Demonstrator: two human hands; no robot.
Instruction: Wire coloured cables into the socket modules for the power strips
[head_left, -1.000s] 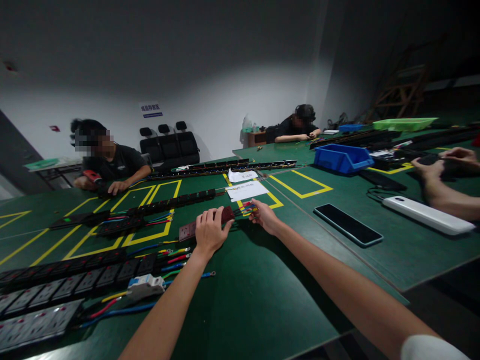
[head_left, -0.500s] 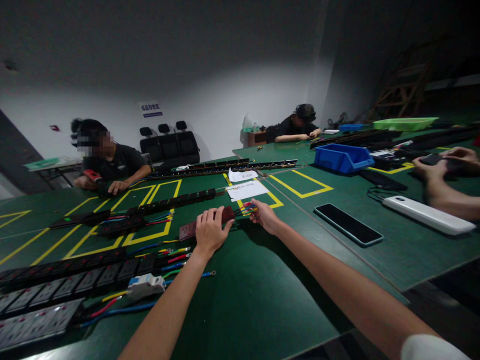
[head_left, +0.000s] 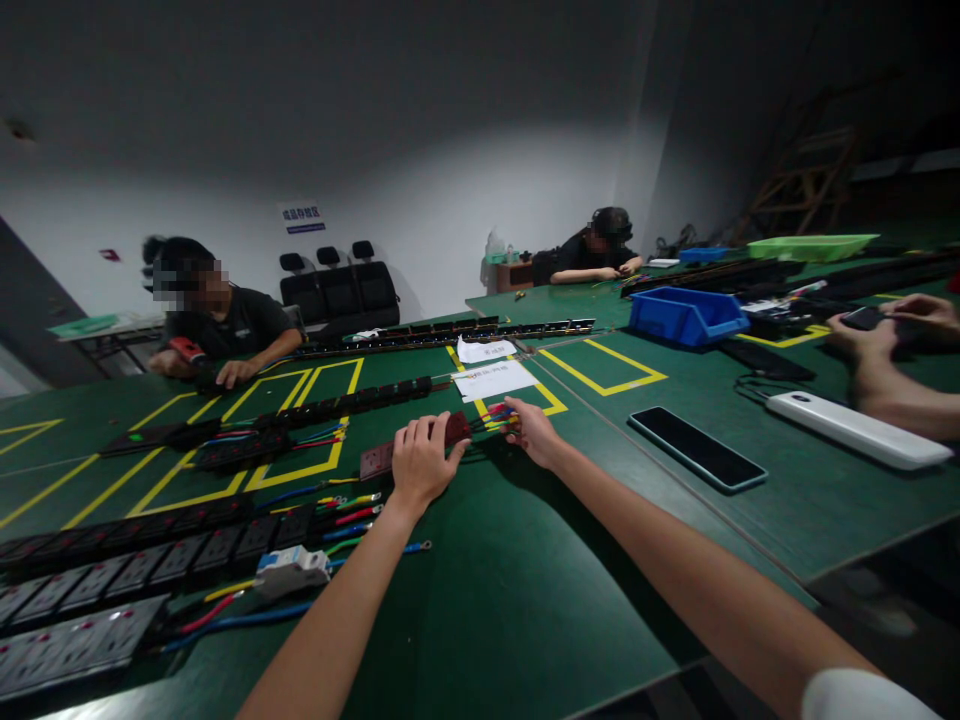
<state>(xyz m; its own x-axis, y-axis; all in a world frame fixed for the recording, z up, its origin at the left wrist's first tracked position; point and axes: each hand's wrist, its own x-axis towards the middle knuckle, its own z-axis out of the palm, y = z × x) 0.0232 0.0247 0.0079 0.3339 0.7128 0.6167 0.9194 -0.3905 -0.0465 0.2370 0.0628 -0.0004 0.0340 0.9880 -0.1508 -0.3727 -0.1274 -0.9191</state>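
A dark red socket strip (head_left: 376, 462) lies on the green table, its near middle covered by my left hand (head_left: 421, 462). The fingers of that hand wrap over the strip, with the thumb along its near side. From the strip's right end come short coloured wires (head_left: 495, 420), red, blue, yellow and green. My right hand (head_left: 531, 434) pinches these wires near their ends between thumb and fingers. Just behind the hands lie white paper sheets (head_left: 496, 380) with writing. Left of my forearm rest several black socket strips (head_left: 217, 548) with coloured leads and ring terminals.
A white circuit breaker (head_left: 292, 572) sits among the strips at left. Rightward are a phone (head_left: 697, 450), a white oblong device (head_left: 855, 428) and a blue bin (head_left: 686, 316). Two people sit across the tables; another person's hands (head_left: 877, 340) hold a dark object at right.
My right hand has shifted very slightly at the wires, its fingers still pinching them. My left hand stays on the socket strip.
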